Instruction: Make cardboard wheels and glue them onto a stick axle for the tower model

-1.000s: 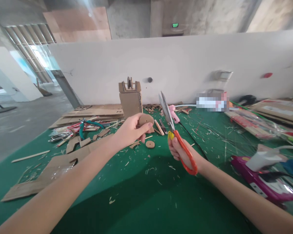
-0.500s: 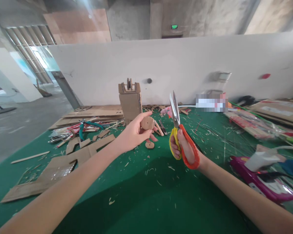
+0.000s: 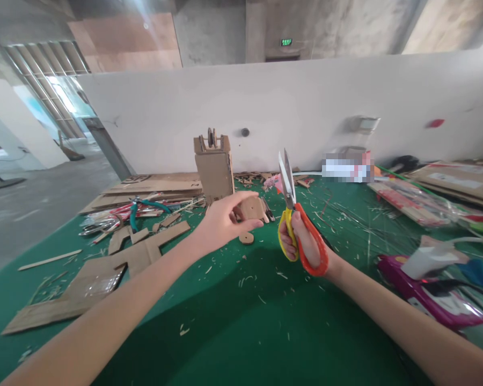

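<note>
The cardboard piece [image 3: 250, 209] has shifted rightward, and the scissors [image 3: 291, 199] have swung more upright.

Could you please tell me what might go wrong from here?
The scissors in the right hand are slightly open, so a slip could nick the left hand, which holds a cardboard piece close by. The small disc lying near the left hand might also get knocked aside.

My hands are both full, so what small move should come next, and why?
Perhaps tilt the scissors toward the card: your right hand holds them blades up, slightly open, apart from the card, which your left hand holds.
</note>
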`<action>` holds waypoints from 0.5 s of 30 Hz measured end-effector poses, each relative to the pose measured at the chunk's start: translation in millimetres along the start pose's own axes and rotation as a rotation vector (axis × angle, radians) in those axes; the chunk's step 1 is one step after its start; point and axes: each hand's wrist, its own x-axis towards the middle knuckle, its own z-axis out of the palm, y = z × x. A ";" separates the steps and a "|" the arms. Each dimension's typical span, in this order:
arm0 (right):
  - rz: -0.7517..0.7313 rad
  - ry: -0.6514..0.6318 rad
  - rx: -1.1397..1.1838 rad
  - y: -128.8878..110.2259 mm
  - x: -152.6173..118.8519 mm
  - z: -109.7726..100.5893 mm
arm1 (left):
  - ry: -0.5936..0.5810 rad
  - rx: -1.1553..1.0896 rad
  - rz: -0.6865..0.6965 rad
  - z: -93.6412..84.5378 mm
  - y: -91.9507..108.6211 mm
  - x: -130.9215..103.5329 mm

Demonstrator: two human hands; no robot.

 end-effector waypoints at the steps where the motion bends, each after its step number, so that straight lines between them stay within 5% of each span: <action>1: 0.003 0.009 0.001 0.2 0.2 0.2 | -0.046 0.086 0.021 7.2 -5.0 1.9; 4: 0.004 0.028 0.010 -0.3 0.1 1.1 | -0.213 0.397 0.033 28.4 -25.6 5.2; 7: -0.019 0.007 0.016 -2.1 -0.9 1.8 | -0.264 0.546 0.018 28.5 -42.0 4.5; 15: -0.006 0.007 -0.012 -2.7 -2.2 0.7 | -0.512 0.706 -0.162 -44.1 -20.7 3.9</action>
